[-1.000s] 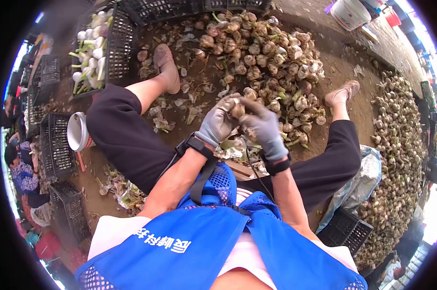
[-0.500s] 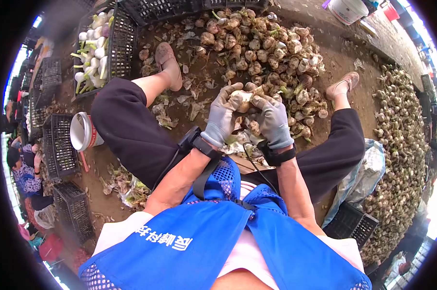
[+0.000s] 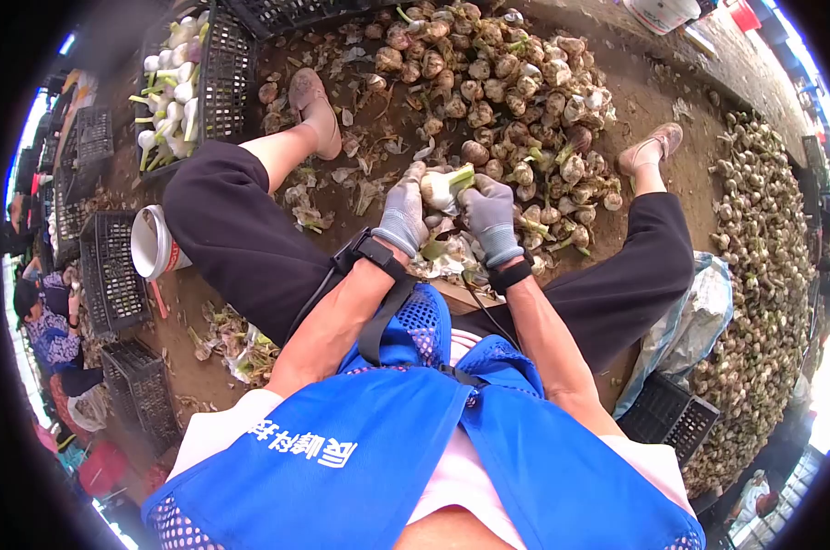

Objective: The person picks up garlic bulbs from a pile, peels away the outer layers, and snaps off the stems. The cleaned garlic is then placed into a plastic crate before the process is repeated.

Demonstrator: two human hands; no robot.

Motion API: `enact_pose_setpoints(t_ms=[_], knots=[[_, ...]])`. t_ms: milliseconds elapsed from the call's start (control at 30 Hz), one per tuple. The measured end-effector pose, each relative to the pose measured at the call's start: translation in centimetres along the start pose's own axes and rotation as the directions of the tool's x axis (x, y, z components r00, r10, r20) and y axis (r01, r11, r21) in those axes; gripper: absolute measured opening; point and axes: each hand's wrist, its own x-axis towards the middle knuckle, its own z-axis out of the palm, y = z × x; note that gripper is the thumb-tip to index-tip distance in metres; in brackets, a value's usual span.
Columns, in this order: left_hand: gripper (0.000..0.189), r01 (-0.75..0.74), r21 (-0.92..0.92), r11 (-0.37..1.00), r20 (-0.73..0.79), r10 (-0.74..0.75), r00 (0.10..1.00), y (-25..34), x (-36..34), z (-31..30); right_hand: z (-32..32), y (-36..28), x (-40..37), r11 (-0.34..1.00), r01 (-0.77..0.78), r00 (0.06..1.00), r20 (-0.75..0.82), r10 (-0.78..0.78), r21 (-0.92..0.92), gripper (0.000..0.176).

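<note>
1. The left hand [image 3: 403, 207], in a grey knitted glove with a dark palm, is holding the round white garlic bulb [image 3: 439, 191] by its side, the fingers curving narrowly around it.
2. The right hand [image 3: 490, 213], gloved the same way, is closing narrowly at the pale green stem [image 3: 463, 175]; its exact fingertip contact I cannot tell.
3. The bulb is lying between both hands, above the loose papery skins [image 3: 444, 254]. In my judgement, handling is going well when the left fingers are supporting the round body firmly without squeezing, and the right ones are gripping close to the neck, so that nothing is twisting or slipping.
4. Beyond the hands, the heap of brownish, soil-stained garlic [image 3: 502, 92] is spreading over the ground.
5. Farther to the left, the black slatted plastic crate [image 3: 227, 87] is holding white bulbs with green stems [image 3: 184, 92].
</note>
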Motion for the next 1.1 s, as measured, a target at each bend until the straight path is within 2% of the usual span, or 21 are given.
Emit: enact_pose_setpoints(t_ms=[100,167,233,267,300,333,367,433,467,500,567,600,633,667,700,767,800,833,900,1000,1100], knots=[[0.037,0.047,-0.011,0.999,-0.085,-0.047,0.995,0.8,-1.2,0.5,-0.8,-0.5,0.4,0.974,0.024,0.997,0.079,-0.006,-0.227,0.026],[0.039,0.047,-0.008,0.999,-0.049,-0.047,0.998,1.4,-1.5,0.3,-1.6,-3.4,-1.0,0.883,-0.297,0.937,0.288,0.196,0.364,0.028],[0.043,-0.071,0.116,0.991,0.082,0.062,0.995,2.0,-2.9,1.4,-1.8,-3.7,-1.5,0.817,-0.376,0.893,0.407,0.193,0.437,0.03],[0.045,-0.11,0.164,0.98,0.081,0.097,0.992,1.9,-3.8,2.5,-1.7,-2.7,-1.5,0.811,-0.332,0.904,0.408,0.127,0.482,0.026],[0.046,-0.368,0.281,0.886,0.325,0.272,0.906,1.9,-3.5,2.7,-1.6,-2.6,-1.6,0.8,-0.287,0.912,0.405,0.061,0.527,0.022],[0.046,-0.441,0.354,0.825,0.297,0.348,0.889,1.3,-3.5,2.8,-2.0,-2.8,-1.6,0.966,0.045,0.93,0.342,-0.134,0.255,0.018],[0.045,-0.505,0.427,0.75,0.271,0.427,0.863,0.8,-3.7,2.9,-2.6,-3.0,-1.6,0.926,0.373,0.877,0.348,-0.331,-0.06,0.015],[0.046,-0.484,0.294,0.824,0.256,0.419,0.871,1.1,-3.6,2.3,-2.8,-6.5,-2.0,0.96,-0.172,0.919,0.386,0.077,0.219,0.015],[0.047,-0.451,0.155,0.879,0.249,0.407,0.879,1.5,-3.4,1.7,-3.2,-4.7,-1.2,0.971,0.209,0.91,0.386,-0.151,-0.113,0.017],[0.046,-0.167,0.066,0.984,0.305,0.139,0.942,2.3,-2.5,-0.1,-2.9,-4.6,-1.4,0.957,0.291,0.878,0.4,-0.262,-0.011,0.018],[0.043,0.185,-0.116,0.976,0.456,-0.114,0.883,1.8,-0.1,-1.7,-3.0,-7.2,-2.2,0.997,-0.013,0.901,0.433,-0.022,0.078,0.019],[0.043,0.183,-0.12,0.976,0.453,-0.11,0.884,1.9,-0.4,-1.2,-2.9,-7.0,-2.1,0.997,-0.014,0.899,0.438,-0.022,0.077,0.019],[0.042,-0.029,0.097,0.995,0.229,0.006,0.974,2.0,-1.0,-0.2,-2.8,-6.4,-1.8,0.984,-0.102,0.92,0.391,0.038,0.144,0.019],[0.042,-0.176,0.351,0.92,0.027,0.178,0.984,2.0,-1.2,0.5,-2.7,-5.8,-1.6,0.959,-0.187,0.933,0.345,0.105,0.214,0.02],[0.042,-0.172,0.354,0.919,0.026,0.174,0.984,1.6,-0.8,0.5,-2.5,-5.5,-1.6,0.958,-0.19,0.934,0.342,0.108,0.216,0.02],[0.039,-0.678,0.168,0.716,0.304,0.616,0.727,0.7,0.2,0.5,-1.7,-4.6,-1.6,0.991,-0.027,0.978,0.209,-0.002,0.133,0.02],[0.044,-0.699,0.472,0.537,0.395,0.58,0.713,0.0,-0.4,0.4,-1.0,-4.1,-1.8,0.988,0.006,0.986,0.167,-0.032,0.153,0.019],[0.038,-0.775,0.626,0.084,0.535,0.678,0.505,-0.3,-0.7,0.0,-0.9,-4.0,-1.6,0.98,0.181,0.977,0.133,-0.169,-0.081,0.019],[0.03,-0.579,0.272,0.769,0.28,0.513,0.812,-0.7,-0.7,0.1,-1.9,-5.5,-2.2,0.993,-0.003,0.964,0.265,-0.029,0.119,0.022],[0.016,-0.524,-0.019,0.852,0.294,0.506,0.811,0.6,0.1,-0.1,-2.7,-7.0,-2.5,0.933,-0.232,0.948,0.277,0.154,0.276,0.022],[0.02,-0.308,-0.137,0.942,0.433,0.336,0.836,2.0,-2.5,0.7,-5.0,-5.7,0.8,0.964,0.064,0.996,0.074,-0.046,-0.257,0.021]])
